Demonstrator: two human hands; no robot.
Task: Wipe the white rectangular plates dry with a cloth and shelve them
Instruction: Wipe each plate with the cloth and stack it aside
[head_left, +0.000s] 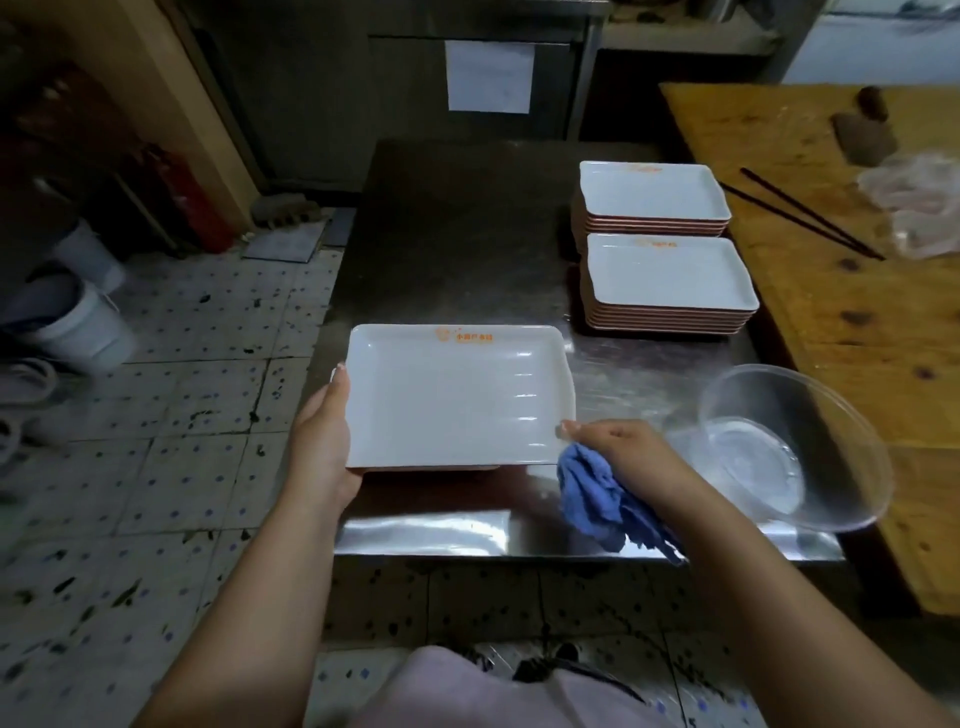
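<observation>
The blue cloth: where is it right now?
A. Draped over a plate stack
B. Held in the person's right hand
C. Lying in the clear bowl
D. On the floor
B: the blue cloth hangs from the right hand, beside the held plate.

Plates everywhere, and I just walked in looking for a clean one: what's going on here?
A person is drying dishes. Their left hand holds a white rectangular plate by its left edge over the steel table. The right hand grips a blue cloth at the plate's near right corner. Two stacks of plates sit farther back on the right, and a clear bowl is beside the right hand.
</observation>
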